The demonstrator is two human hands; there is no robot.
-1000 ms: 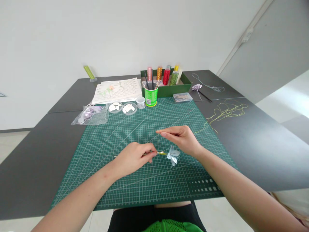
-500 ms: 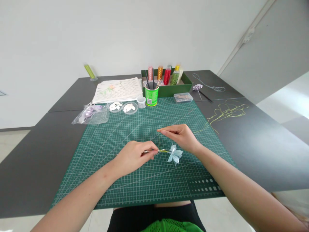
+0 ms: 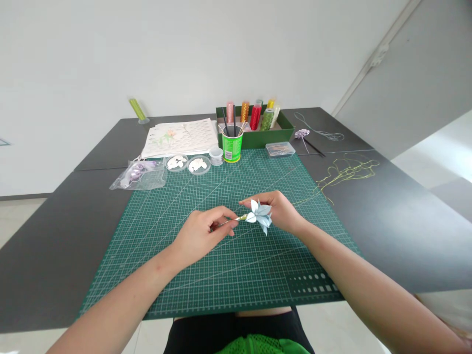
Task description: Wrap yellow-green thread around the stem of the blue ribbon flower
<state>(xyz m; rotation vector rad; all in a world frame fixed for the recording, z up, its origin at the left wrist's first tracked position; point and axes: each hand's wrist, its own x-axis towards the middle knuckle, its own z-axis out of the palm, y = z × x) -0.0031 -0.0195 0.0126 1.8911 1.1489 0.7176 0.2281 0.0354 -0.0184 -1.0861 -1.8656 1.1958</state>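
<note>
A pale blue artificial flower (image 3: 260, 215) with pointed petals lies sideways above the mat, its head toward the right. Thumb and fingers of my left hand (image 3: 206, 228) pinch its thin stem, just behind a yellow-green wrapped part below the petals. My right hand (image 3: 282, 211) is closed in a pinch behind the flower head, which covers part of its fingers. From behind this hand a yellow-green thread (image 3: 313, 194) trails off to a loose tangle on the right side of the table.
Beneath both hands lies a green cutting mat (image 3: 236, 280). Farther back stand a green cup (image 3: 232, 148) with sticks, a dark green box (image 3: 258, 141) of thread spools, dishes of white pieces (image 3: 198, 165) and a clear case (image 3: 280, 149). A plastic bag (image 3: 142, 174) rests left.
My left hand has lifted and turned the flower, so its head has moved up and slightly left, in front of my right hand. My right hand has barely moved.
</note>
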